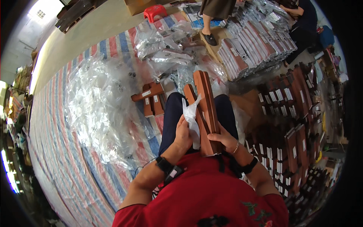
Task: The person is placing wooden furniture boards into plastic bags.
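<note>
While the striped tarp (56, 125) spreads under everything, the largest things on it are the drift of clear bags (98, 102) to the person's left and the dark stacks of packed boxes (287, 113) to the right, with a paler stack (249, 49) further off beside another person's foot (210, 38). A red stool (155, 11) stands at the far edge. Nearer, a few loose brown boxes (151, 99) lie on the tarp just beyond the knees.

Over the lap, two long brown bars (204, 106) rest side by side, tilted away from the body, their near ends low by the red shirt. The right hand (226, 140) is closed around those near ends from the side, fingers wrapped over the top bar. The left hand (184, 133) is clenched on a small clear bag (192, 117) — it stands up crumpled against the left face of the bars, touching them.

By the look of it, the step in hand is bagging: the bars are gathered and held, the bag is not yet opened over them. The next move would call for finding the bag's mouth and spreading it wide — while the right hand holds both bars aligned — so the ends can enter together without snagging the thin film.
</note>
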### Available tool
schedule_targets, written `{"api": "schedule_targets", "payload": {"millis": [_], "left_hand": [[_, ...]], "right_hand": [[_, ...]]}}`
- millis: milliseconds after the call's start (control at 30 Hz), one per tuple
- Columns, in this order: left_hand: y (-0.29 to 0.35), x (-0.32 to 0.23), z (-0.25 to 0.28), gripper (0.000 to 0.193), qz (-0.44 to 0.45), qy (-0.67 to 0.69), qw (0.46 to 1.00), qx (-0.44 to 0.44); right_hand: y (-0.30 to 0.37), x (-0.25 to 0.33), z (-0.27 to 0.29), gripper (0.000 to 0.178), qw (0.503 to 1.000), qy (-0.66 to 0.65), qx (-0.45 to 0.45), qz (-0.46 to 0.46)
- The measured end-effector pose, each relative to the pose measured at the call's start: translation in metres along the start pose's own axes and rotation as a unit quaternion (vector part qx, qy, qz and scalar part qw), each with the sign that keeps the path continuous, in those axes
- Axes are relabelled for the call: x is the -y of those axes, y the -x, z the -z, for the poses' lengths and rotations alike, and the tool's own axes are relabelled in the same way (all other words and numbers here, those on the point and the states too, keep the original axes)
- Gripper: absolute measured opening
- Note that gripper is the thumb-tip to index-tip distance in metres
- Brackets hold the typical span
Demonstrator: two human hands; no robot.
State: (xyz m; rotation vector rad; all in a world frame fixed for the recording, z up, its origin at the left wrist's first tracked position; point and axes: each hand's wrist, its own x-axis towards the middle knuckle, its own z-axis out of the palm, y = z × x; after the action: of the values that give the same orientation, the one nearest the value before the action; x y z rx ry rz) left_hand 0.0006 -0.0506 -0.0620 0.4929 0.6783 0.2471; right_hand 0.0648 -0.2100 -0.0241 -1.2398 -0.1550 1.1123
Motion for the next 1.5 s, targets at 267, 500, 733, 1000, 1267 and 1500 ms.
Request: {"api": "schedule_targets", "payload": {"millis": [267,500,733,1000,1267,1500], "left_hand": [[0.004,-0.019,0.007,0.022,0.005,-0.021,0.998,0.059],[0.030,-0.056,0.005,0.023,0.073,-0.005,0.971,0.229],[0.038,-0.124,0.041,0.027,-0.050,-0.319,0.933,0.160],[0.020,-0.109,0.056,0.032,-0.277,-0.451,0.847,-0.044],[0.019,-0.030,0.026,0.045,-0.093,-0.441,0.882,0.137],[-0.060,-0.025,-0.066,0.035,-0.063,-0.243,0.952,0.177]], "right_hand": [[-0.005,0.007,0.004,0.078,0.998,-0.002,0.046,-0.050],[-0.002,0.018,-0.005,0.080,0.996,0.045,0.057,-0.046],[-0.013,0.037,-0.011,0.086,0.985,-0.012,0.167,-0.037],[-0.033,0.043,0.003,0.086,0.972,0.167,0.130,0.104],[-0.004,0.071,0.036,0.079,0.975,0.177,-0.009,0.135],[0.089,0.093,0.070,0.069,0.947,0.119,-0.230,0.189]]}}
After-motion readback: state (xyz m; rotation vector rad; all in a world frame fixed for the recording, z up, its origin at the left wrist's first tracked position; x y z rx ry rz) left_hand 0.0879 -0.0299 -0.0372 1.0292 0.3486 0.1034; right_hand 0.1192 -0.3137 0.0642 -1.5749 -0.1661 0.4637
